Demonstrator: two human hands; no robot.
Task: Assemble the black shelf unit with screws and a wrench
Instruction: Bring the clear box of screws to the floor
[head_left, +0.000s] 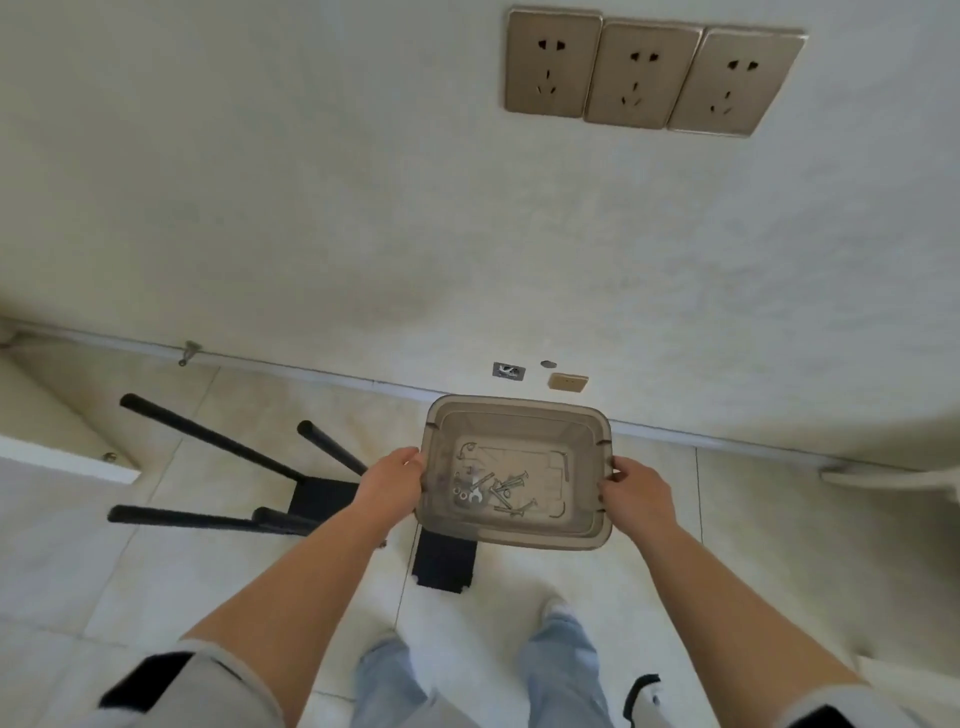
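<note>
I hold a translucent grey plastic bin (519, 410) in the air above the floor. My left hand (392, 480) grips its left rim and my right hand (636, 491) grips its right rim. Inside the bin lie several silver screws (506, 491), washers and a small flat wrench (475, 498). On the floor to the left lies the black shelf unit (322, 493) on its side, with several black legs (208, 434) pointing left. A black panel (444, 564) shows under the bin.
The wall ahead carries three gold sockets (644, 75) high up and a small socket (568, 382) near the skirting. A white furniture edge (62, 457) stands at the left. My feet (558, 613) and jeans show below on the tiled floor.
</note>
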